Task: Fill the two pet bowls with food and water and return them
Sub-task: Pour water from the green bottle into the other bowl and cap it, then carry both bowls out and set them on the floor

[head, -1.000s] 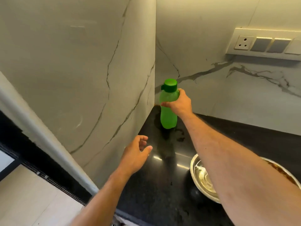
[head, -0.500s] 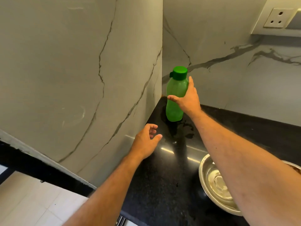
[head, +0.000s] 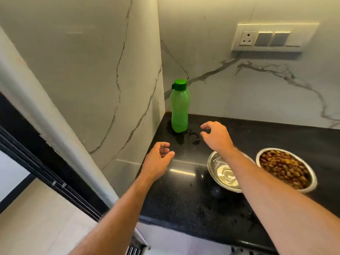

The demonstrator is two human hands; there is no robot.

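Standing upright in the far corner of the counter (head: 184, 199), where the two veined marble walls are meeting, is the green bottle (head: 179, 109): translucent ribbed plastic, waisted in shape, with a darker green round cap sitting closed on top. You are holding nothing. Your right hand (head: 217, 138) is hovering just right of the bottle, apart from it, fingers loosely curled and spread with no contact. Your left hand (head: 159, 160) is hanging over the counter's left edge, fingers relaxed and gently curved, thumb out, likewise gripping nothing. The counter is polished black stone, speckled and glossy, and it is showing wet patches around the bottle's base and near your right forearm. Two round steel bowls are sitting side by side toward the right. The water bowl (head: 219, 173), nearer the bottle, is shining with clear liquid, and your right forearm is crossing above its rim. The food bowl (head: 287, 168) just beside it is holding a heap of brown, pellet-shaped kibble. A cream rectangular switch plate (head: 272, 37) with one socket is sitting on the rear wall.
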